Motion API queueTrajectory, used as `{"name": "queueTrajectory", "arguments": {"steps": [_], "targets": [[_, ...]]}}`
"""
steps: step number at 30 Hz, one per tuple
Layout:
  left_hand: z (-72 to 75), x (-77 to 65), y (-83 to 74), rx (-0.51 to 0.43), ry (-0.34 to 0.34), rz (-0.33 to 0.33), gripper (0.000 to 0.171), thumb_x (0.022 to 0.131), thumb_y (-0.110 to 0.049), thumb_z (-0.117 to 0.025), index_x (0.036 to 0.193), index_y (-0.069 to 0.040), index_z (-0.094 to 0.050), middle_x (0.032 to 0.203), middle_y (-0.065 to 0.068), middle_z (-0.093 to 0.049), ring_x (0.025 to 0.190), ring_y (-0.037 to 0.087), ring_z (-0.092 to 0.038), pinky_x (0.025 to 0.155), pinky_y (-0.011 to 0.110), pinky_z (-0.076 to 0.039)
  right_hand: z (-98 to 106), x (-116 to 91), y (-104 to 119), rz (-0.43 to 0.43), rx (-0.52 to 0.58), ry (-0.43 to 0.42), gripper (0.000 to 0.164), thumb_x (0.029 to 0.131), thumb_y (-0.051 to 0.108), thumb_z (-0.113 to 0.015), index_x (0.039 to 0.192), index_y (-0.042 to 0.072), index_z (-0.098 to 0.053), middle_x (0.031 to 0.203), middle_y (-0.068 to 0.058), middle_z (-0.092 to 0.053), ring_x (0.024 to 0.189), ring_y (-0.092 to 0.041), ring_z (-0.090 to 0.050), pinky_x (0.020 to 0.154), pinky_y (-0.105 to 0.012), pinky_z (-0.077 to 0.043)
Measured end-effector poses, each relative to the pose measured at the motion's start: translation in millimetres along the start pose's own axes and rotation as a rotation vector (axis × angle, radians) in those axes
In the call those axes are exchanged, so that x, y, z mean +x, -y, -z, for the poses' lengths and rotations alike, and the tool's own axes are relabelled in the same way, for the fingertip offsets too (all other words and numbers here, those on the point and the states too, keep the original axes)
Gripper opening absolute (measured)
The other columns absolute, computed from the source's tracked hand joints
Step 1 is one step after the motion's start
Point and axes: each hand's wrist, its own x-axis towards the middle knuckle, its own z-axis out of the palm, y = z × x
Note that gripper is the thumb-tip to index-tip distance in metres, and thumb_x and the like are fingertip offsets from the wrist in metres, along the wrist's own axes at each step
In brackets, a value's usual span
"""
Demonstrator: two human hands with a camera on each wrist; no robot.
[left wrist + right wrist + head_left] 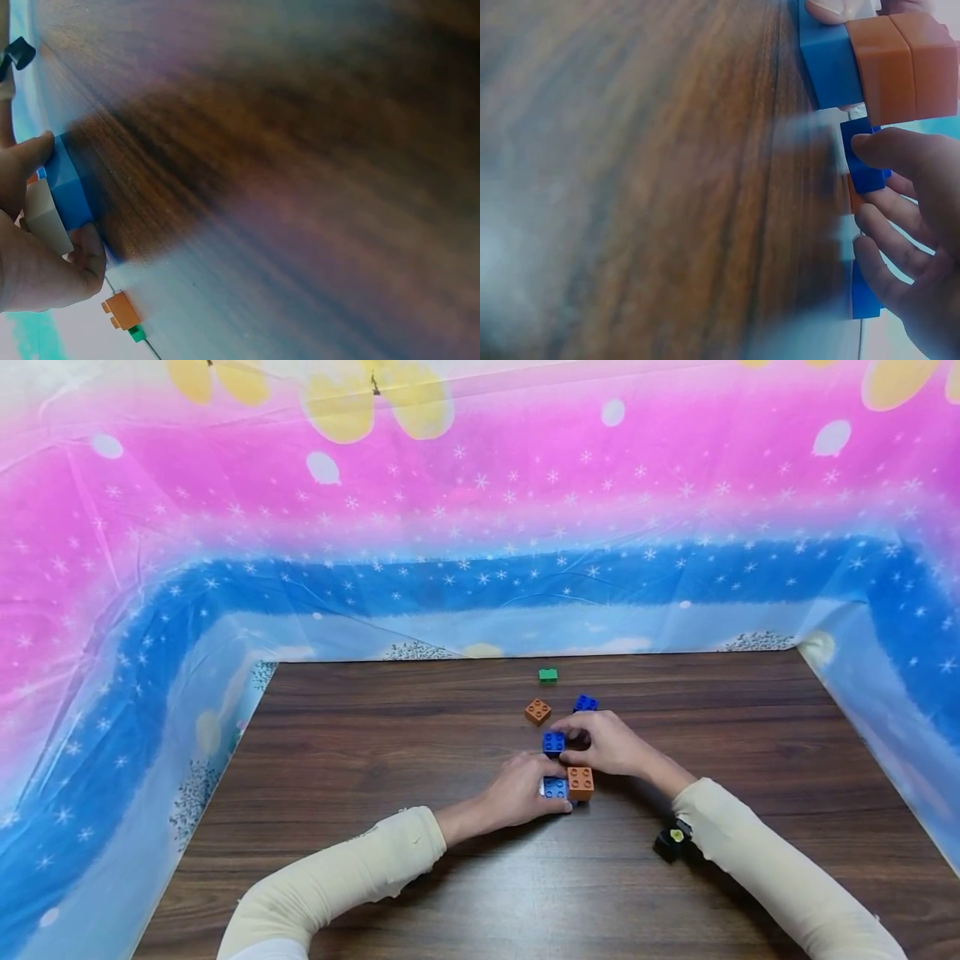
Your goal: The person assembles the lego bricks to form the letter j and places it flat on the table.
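My left hand (517, 789) grips a small built stack of toy building bricks. At its base is a light blue brick (69, 187), with a white brick (46, 217) on one end. On its other end stand an orange brick (883, 71) and, on top of that, another orange brick (934, 66). Thumb and fingers of this hand press on opposite sides of the light blue base. Just beyond the stack, my right hand (611, 745) pinches a dark blue four-stud brick (553, 742) between thumb and finger, studs up.
Behind the right hand lies a second dark blue brick (585, 702), partly hidden by the hand. A loose orange brick (537, 712) sits to its left, and a green brick (548, 676) lies farther back. A patterned cloth (480, 577) walls the brown table (360, 718).
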Motion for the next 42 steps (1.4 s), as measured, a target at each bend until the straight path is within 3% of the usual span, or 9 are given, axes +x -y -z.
{"name": "queueTrajectory", "arguments": {"steps": [14,23,28,42], "targets": [[-1.7,1.6,1.7,-0.008,-0.004,-0.020,0.046,0.086,-0.037,-0.083,0.124,-0.013,-0.074,0.111,-0.001,-0.074,0.088,0.005,-0.059,0.087,0.029,-0.044,9.5,-15.7,-6.6,-0.038,0.042,-0.092,0.044,0.086,0.020,-0.081,0.128,0.016,-0.070,0.111,0.000,-0.068,0.093,-0.013,-0.065,0.077,-0.033,-0.056],[-0.8,1.1,1.1,-0.020,0.006,-0.001,0.046,0.086,-0.037,-0.083,0.124,-0.013,-0.074,0.103,-0.002,-0.073,0.079,0.003,-0.053,0.082,0.026,-0.041,16.6,-22.7,-4.0,-0.067,0.087,-0.110,0.044,0.089,0.022,-0.080,0.131,0.018,-0.069,0.114,-0.002,-0.070,0.098,-0.018,-0.067,0.082,-0.040,-0.057],[-1.0,1.7,1.2,-0.017,0.011,-0.004,0.045,0.087,-0.038,-0.082,0.123,-0.012,-0.075,0.103,-0.002,-0.073,0.079,0.003,-0.053,0.082,0.027,-0.042,22.1,-27.2,0.2,-0.080,0.092,-0.117,0.045,0.090,0.024,-0.079,0.133,0.016,-0.067,0.110,-0.004,-0.071,0.096,-0.019,-0.067,0.083,-0.042,-0.056],[1.0,0.5,-0.4,-0.021,0.004,0.000,0.044,0.087,-0.037,-0.082,0.122,-0.012,-0.075,0.102,-0.002,-0.073,0.077,0.004,-0.053,0.079,0.027,-0.041,33.4,-41.7,20.4,-0.042,0.106,-0.155,0.045,0.092,0.026,-0.077,0.134,0.013,-0.067,0.107,0.000,-0.070,0.091,-0.014,-0.065,0.076,-0.033,-0.057]]}}
